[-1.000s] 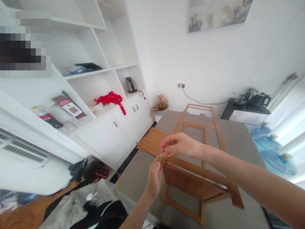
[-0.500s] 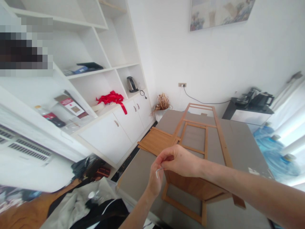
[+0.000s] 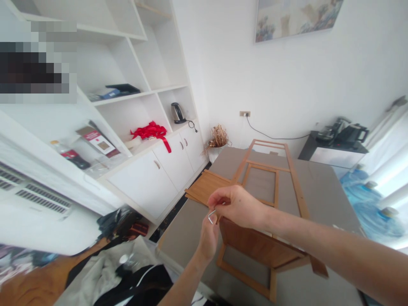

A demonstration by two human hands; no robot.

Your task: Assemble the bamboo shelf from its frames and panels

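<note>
My right hand (image 3: 240, 206) pinches a small L-shaped metal hex key (image 3: 210, 217), its bent end showing past the fingers. Close below and to its left is my left hand (image 3: 208, 240), closed around the near corner of a wooden frame (image 3: 298, 191); its fingers are partly hidden. That frame stands on the grey-topped table (image 3: 185, 225), with a brown wooden panel (image 3: 255, 242) in its lower part. Where the key's other end meets the wood, my right hand covers it.
Flat wooden boards (image 3: 207, 187) lie on the table's left side. White shelving (image 3: 143, 146) with a kettle (image 3: 177, 113) and red ribbon (image 3: 151, 131) lines the left. Large water bottles (image 3: 372, 212) stand at the right. Clothes (image 3: 98, 272) lie at lower left.
My right hand has risen slightly and the hex key has turned, with more of its bent end showing. My left hand stays at the frame's corner.
</note>
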